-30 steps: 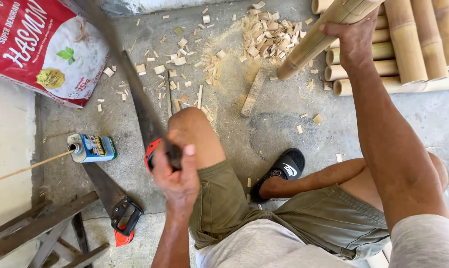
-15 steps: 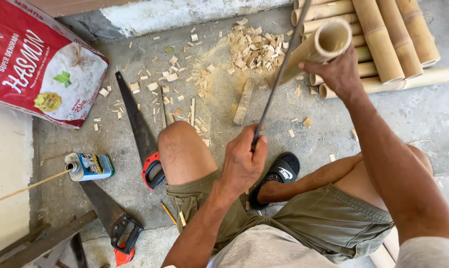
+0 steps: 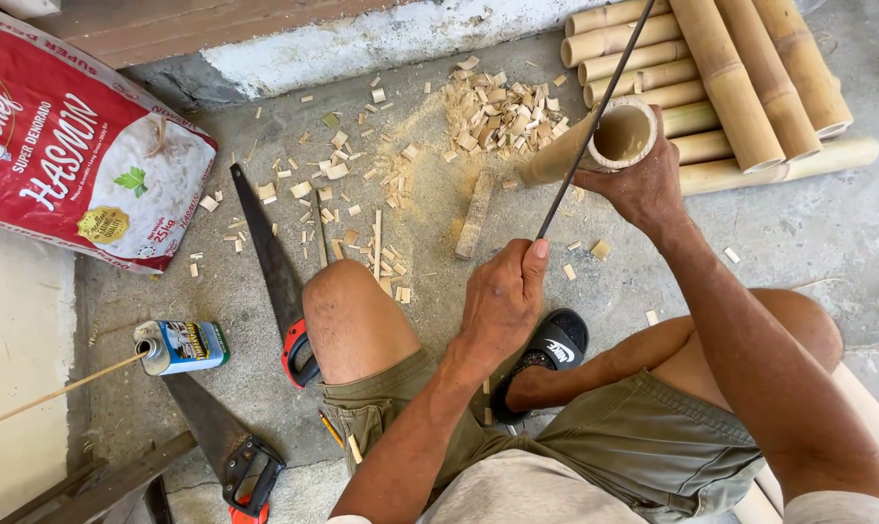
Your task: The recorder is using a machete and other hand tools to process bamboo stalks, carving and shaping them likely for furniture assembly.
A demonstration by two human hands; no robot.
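Note:
My left hand (image 3: 502,301) grips the lower end of a thin dark metal rod (image 3: 599,112) that slants up and to the right, across the mouth of a short hollow bamboo tube (image 3: 556,160). My right hand (image 3: 638,184) holds that tube by its open end, tilted off the concrete floor with the hollow facing me. I cannot tell whether the rod touches the tube's rim or only passes in front of it. A handsaw with a red and black handle (image 3: 265,247) lies on the floor beside my left knee, untouched.
Stacked bamboo poles (image 3: 730,78) lie at the top right. Wood chips (image 3: 497,112) and a split stick (image 3: 475,213) litter the floor. A red printed sack (image 3: 70,165), a small can (image 3: 182,346), a second saw (image 3: 216,437) and a pencil (image 3: 331,427) are on the left.
My left hand let go of the handsaw, which now lies on the floor, and took hold of the thin rod. The right hand turned the bamboo tube's open end toward me.

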